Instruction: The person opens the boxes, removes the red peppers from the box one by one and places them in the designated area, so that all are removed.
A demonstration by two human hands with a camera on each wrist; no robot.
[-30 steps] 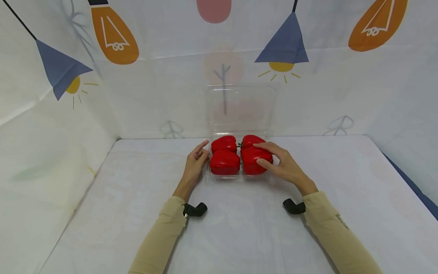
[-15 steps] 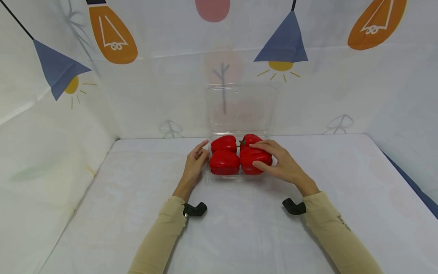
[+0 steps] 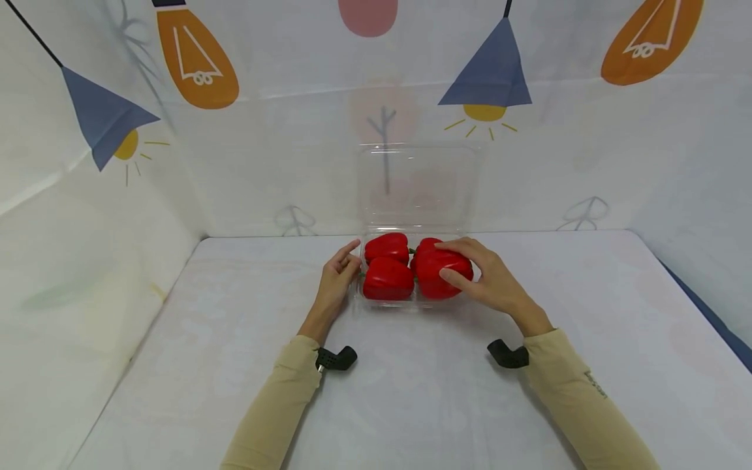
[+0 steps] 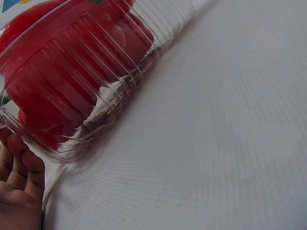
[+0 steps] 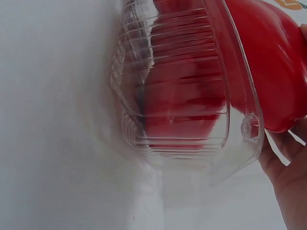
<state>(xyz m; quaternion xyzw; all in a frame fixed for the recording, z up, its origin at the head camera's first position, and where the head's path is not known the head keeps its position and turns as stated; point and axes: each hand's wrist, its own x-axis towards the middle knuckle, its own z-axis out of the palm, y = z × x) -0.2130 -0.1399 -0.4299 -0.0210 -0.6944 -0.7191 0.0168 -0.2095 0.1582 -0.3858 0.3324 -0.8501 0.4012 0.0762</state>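
Note:
A clear plastic clamshell container (image 3: 376, 303) stands at the table's far edge, its lid (image 3: 420, 183) raised against the back wall. Red bell peppers fill it: one at rear left (image 3: 386, 247), one at front left (image 3: 388, 279), and one at rear right (image 3: 424, 247), mostly covered. My right hand (image 3: 493, 281) grips the front right bell pepper (image 3: 443, 274) with thumb and fingers; in the right wrist view this bell pepper (image 5: 271, 62) sits above the container's rim. My left hand (image 3: 335, 284) holds the container's left edge, its fingertips (image 4: 17, 143) against a corner.
The white-covered table (image 3: 411, 391) spreads in front of and beside the container. White fabric walls (image 3: 264, 163) printed with lamps and bulbs enclose the back and sides. A black wrist camera (image 3: 335, 359) is strapped to the left sleeve, another black camera (image 3: 508, 354) to the right.
The front right bell pepper has tilted up and shifted slightly right in my right hand, covering more of the rear right one. My left hand has barely moved.

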